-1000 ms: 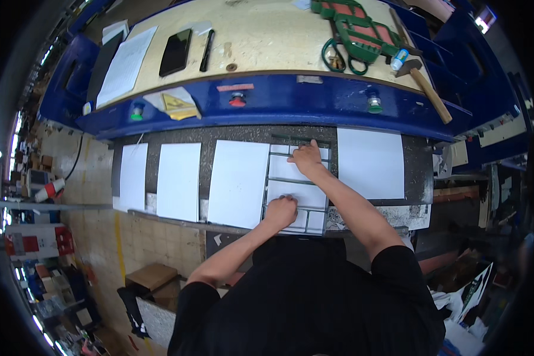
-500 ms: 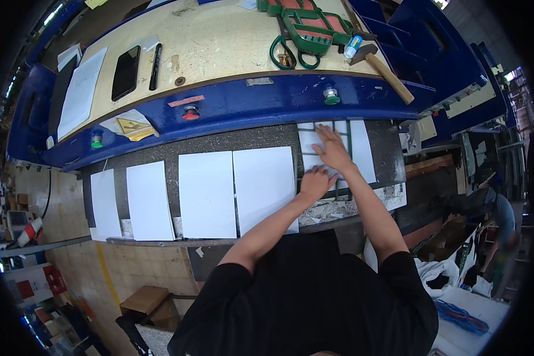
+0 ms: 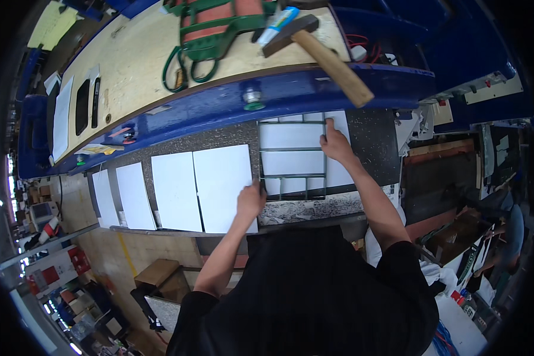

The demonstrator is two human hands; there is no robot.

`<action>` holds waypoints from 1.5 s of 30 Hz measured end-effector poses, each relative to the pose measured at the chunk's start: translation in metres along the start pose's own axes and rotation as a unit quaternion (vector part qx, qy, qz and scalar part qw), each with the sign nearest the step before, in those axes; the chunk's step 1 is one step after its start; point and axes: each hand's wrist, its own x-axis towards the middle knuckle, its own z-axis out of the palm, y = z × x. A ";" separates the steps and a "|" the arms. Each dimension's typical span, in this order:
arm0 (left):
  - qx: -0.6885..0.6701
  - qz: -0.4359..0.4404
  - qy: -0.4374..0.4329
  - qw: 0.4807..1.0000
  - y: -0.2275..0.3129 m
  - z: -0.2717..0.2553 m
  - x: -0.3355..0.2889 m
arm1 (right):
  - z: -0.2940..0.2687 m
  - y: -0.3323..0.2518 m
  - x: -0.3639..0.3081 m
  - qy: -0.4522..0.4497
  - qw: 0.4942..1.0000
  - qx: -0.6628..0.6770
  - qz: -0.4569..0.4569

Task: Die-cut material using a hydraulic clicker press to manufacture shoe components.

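Note:
A dark green grid frame (image 3: 292, 150) of thin bars lies over a white sheet (image 3: 339, 178) on the dark, speckled press bed (image 3: 371, 142). My right hand (image 3: 336, 142) is closed on the frame's right edge, near its far corner. At the near left corner my left hand (image 3: 251, 199) is closed, with its fingertips on the frame's left edge. That hand also borders a white sheet (image 3: 222, 187) on its left. Further left, several more white sheets (image 3: 176, 193) lie in a row on the bed.
Beyond the bed runs a blue beam (image 3: 219, 104) with a green push button (image 3: 253, 101). A hammer (image 3: 332, 65) overhangs its edge. Behind lie a green-framed cutting die (image 3: 219, 26), a glue tube (image 3: 279, 24) and a phone (image 3: 83, 107). Another person (image 3: 513, 237) is at the far right.
My hands have moved apart, from lying on the frame and sheet to the frame's two side edges. The whole view has shifted toward the right side of the bench.

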 end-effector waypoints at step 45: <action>-0.107 0.169 0.254 0.946 -0.021 0.046 -0.027 | -0.003 0.104 -0.116 0.144 0.960 0.242 -0.005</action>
